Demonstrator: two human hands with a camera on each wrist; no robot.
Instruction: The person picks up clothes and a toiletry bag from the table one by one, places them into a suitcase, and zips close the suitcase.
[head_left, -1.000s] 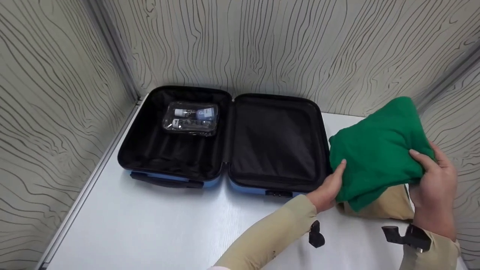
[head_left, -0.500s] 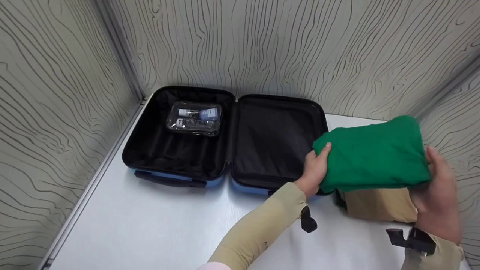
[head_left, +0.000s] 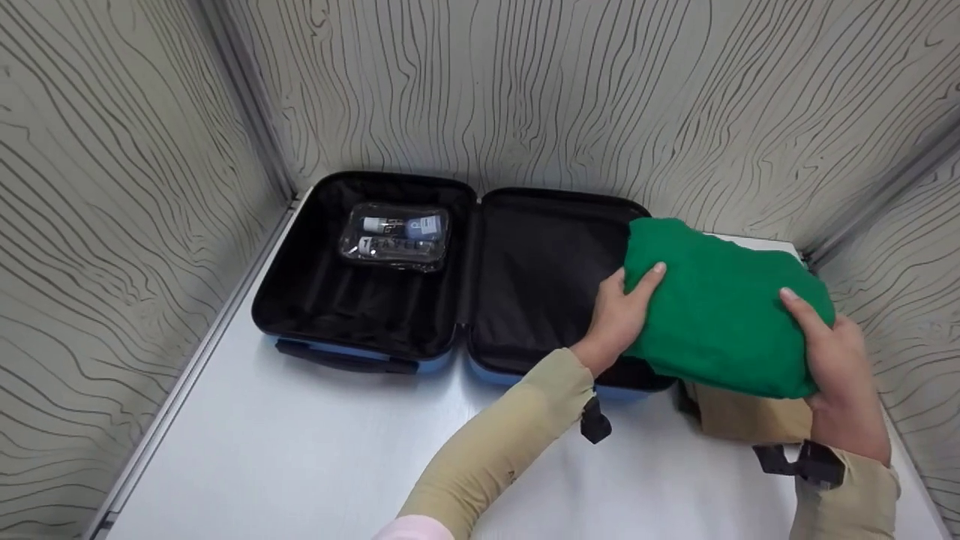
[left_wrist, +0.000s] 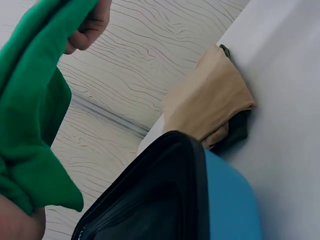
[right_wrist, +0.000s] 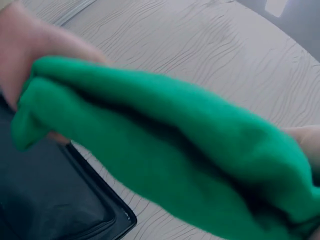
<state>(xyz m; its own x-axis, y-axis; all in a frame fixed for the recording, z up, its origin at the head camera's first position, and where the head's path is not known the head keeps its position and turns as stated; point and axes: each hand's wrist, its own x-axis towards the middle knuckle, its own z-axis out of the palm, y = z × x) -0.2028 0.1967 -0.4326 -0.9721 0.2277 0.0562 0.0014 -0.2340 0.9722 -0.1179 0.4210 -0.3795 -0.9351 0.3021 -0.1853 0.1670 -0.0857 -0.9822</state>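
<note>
A folded green cloth garment (head_left: 720, 315) is held up between both hands, overlapping the right side of the open suitcase (head_left: 555, 277) in the head view. My left hand (head_left: 619, 315) grips its left edge, thumb on top. The right hand (head_left: 840, 367) grips the opposite edge, its thumb also lying on the cloth. From the right wrist view, the garment (right_wrist: 165, 145) shows a long fold along its side. In the left wrist view the cloth (left_wrist: 30, 120) hangs above the suitcase's blue shell (left_wrist: 230, 195).
A clear toiletry pouch (head_left: 396, 236) with small bottles lies in the suitcase's left half. Beneath the green cloth, a folded tan garment (head_left: 750, 416) rests on the white table (head_left: 315, 465), a dark green cloth (left_wrist: 240, 125) under it. Patterned panels (head_left: 555, 97) enclose the table.
Both hands have carried the green garment leftward, from over the tan garment to partly over the suitcase's right half. It has turned from a slant to lying flatter. The head view has shifted slightly.
</note>
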